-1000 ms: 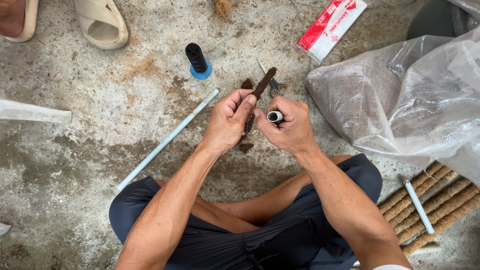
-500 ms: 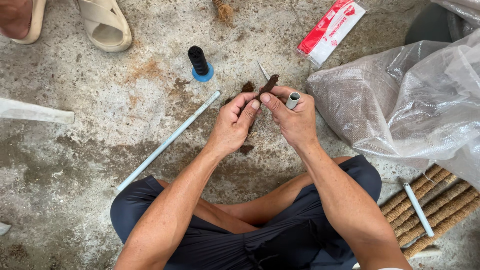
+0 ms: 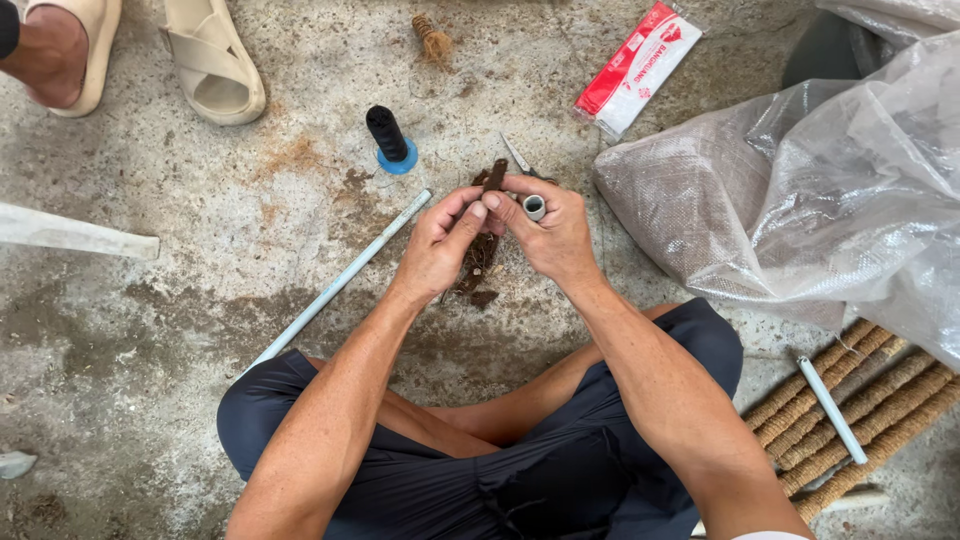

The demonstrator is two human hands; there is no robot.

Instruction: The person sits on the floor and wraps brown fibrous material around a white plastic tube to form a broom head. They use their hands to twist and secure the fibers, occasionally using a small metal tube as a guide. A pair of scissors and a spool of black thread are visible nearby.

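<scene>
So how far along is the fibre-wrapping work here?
Done: a stack of fibre-wrapped sticks lies at the right. In hand: left hand and right hand pinch a brown fibre piece; the right also holds a short white tube. Left: one long bare tube.

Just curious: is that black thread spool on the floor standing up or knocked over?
Standing. The black thread spool rests on its blue base on the concrete floor, beyond both hands.

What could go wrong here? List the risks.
1. The brown fibre piece is pinched only at the fingertips of the left hand and right hand; it may slip or crumble.
2. Scissors lie on the floor just beyond the hands, so a finger may catch the blades.
</scene>
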